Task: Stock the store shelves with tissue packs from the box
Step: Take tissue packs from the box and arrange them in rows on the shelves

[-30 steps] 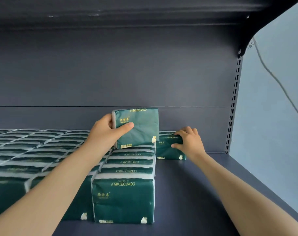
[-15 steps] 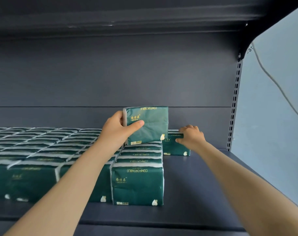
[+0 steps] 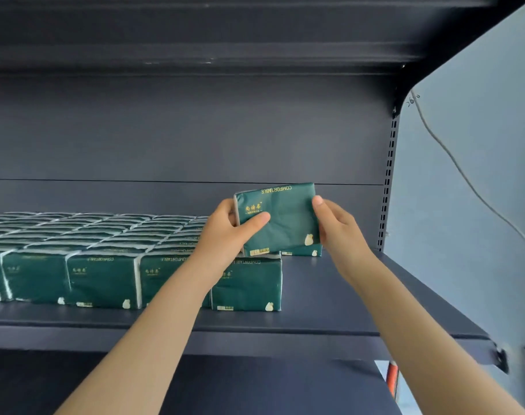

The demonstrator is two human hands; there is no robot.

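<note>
1. The pack [image 3: 280, 218] is a soft, dark green plastic block, flat and box-shaped, with gold writing and a small white picture in 1 bottom corner. Its wrap looks a bit crinkly.
2. It stands on its long edge with its wide face turned to us. Its long side runs left to right, and the right end sits a little higher. The word along its top edge reads upside down.
3. The left hand [image 3: 228, 232] grips the pack's left end, thumb lying across the front.
4. The right hand [image 3: 337, 229] pinches the right end, thumb on the top corner, fingers curled behind.
5. The pack is up in the air, just above the right end of the rows [image 3: 105, 265] of same green packs. I cannot tell if it touches them.
6. Another pack [image 3: 303, 251] peeks out right behind it.
7. The shelf [image 3: 330, 295] is smooth, dark grey metal, with a post [image 3: 388, 181] full of small slots at the back right.
8. A thin wire [image 3: 453, 163] hangs down the pale wall.
</note>
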